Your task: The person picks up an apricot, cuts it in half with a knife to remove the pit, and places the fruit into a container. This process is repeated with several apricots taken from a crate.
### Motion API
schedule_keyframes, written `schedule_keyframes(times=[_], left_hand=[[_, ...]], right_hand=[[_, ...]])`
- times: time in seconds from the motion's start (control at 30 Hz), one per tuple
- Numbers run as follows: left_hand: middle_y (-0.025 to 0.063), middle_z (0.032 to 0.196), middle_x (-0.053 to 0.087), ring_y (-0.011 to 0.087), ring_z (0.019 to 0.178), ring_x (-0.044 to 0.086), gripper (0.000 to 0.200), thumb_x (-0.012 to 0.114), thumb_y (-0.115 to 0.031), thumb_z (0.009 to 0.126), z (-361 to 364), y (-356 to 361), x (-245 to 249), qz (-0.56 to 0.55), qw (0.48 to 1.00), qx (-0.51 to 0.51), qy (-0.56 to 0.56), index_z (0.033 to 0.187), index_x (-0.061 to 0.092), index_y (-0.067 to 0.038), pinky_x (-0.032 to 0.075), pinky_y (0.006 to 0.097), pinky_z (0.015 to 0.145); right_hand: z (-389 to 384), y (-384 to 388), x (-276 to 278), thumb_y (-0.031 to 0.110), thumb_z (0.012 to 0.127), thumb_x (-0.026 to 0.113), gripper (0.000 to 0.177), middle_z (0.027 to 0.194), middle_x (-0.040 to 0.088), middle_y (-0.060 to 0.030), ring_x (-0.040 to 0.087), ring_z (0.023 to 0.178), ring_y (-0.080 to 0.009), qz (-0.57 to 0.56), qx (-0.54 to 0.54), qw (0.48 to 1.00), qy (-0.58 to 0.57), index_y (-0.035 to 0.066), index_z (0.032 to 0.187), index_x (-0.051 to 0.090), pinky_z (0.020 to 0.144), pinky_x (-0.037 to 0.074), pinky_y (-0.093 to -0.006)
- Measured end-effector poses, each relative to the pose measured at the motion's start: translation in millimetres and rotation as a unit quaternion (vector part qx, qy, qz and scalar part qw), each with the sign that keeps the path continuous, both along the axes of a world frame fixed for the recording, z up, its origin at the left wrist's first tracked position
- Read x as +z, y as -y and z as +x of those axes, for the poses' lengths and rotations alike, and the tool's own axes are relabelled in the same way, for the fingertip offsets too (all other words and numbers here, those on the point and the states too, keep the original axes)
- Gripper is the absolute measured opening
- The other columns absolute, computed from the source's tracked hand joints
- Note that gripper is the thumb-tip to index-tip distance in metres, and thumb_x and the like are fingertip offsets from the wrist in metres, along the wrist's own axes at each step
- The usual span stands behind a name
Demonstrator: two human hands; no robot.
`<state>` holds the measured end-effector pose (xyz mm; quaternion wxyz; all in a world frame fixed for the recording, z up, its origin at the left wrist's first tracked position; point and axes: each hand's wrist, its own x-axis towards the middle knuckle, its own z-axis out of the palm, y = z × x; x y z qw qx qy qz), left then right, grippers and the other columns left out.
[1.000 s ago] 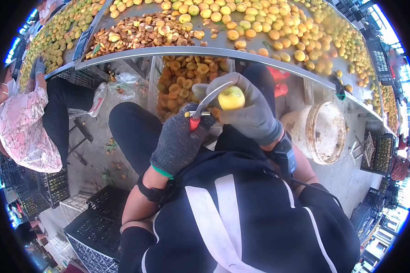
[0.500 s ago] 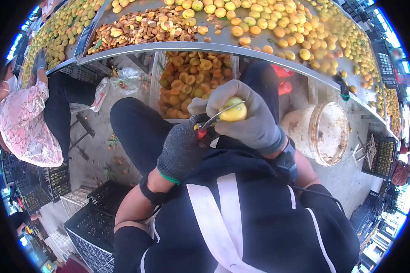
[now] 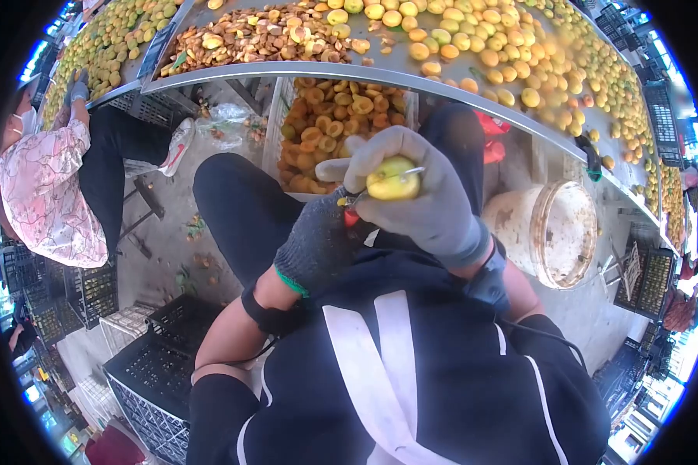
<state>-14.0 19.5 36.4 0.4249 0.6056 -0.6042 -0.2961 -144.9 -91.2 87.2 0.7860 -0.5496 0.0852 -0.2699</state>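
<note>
My right hand (image 3: pixel 442 213), in a grey glove, is closed round a yellow-green apricot (image 3: pixel 388 184) above my lap. In a dark knitted glove with a green cuff, my left hand (image 3: pixel 318 244) grips a small knife (image 3: pixel 351 218) by its red handle. The blade lies at the apricot, its tip showing on the far right side of the fruit; the middle of the blade is hidden. Just beyond both hands, between my knees, a light-coloured crate (image 3: pixel 274 132) holds halved apricots (image 3: pixel 333 128).
A metal-edged table (image 3: pixel 302 70) ahead carries whole apricots (image 3: pixel 473 35) and a heap of pits (image 3: pixel 264 39). To my right lies a stained white bucket (image 3: pixel 520 229); black crates (image 3: pixel 151 372) stand at left. A seated person (image 3: pixel 50 194) works at the table on my left.
The blade has gone from lying across the apricot's near side to mostly hidden at the fruit, only its tip showing. The apricot has turned slightly in my right hand. The view has shifted a little.
</note>
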Motion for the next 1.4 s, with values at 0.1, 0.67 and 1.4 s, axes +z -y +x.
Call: schedule_keyframes(times=[0.1, 0.67, 1.4], left_hand=[[0.0179, 0.093, 0.067, 0.0376, 0.088, 0.065, 0.032, 0.07, -0.011, 0.08, 6, 10, 11, -0.024, 1.0, -0.011, 0.015, 0.11, 0.06, -0.005, 0.052, 0.041, 0.074], [0.0185, 0.089, 0.066, 0.0379, 0.086, 0.065, 0.019, 0.064, -0.007, 0.08, 6, 28, -15, -0.08, 0.995, 0.061, 0.011, 0.098, 0.064, -0.001, 0.052, 0.0414, 0.07], [-0.0008, 0.063, 0.056, 0.0062, 0.045, 0.048, 0.015, 0.064, -0.013, 0.092, 26, 21, 21, 0.133, 0.949, 0.145, -0.247, 0.105, 0.061, -0.005, 0.035, 0.0208, 0.039]], right_hand=[[6, -3, 4, -0.012, 0.076, 0.064, 0.03, 0.098, 0.06, -0.0047, 0.062, 0.109, -0.0219, 0.107, -0.003, 0.994, 0.03, 0.005, 0.1, 0.056, 0.095, 0.048, -0.0326], [15, 4, -4, -0.007, 0.077, 0.066, 0.033, 0.104, 0.061, -0.005, 0.061, 0.099, -0.0142, -0.001, -0.091, 0.996, -0.026, 0.005, 0.107, 0.057, 0.09, 0.049, -0.0263], [-26, 46, -59, 0.008, 0.095, 0.052, 0.043, 0.123, 0.056, -0.0154, 0.06, 0.108, -0.0247, 0.337, 0.025, 0.939, 0.055, 0.005, 0.137, 0.045, 0.085, 0.051, -0.0293]])
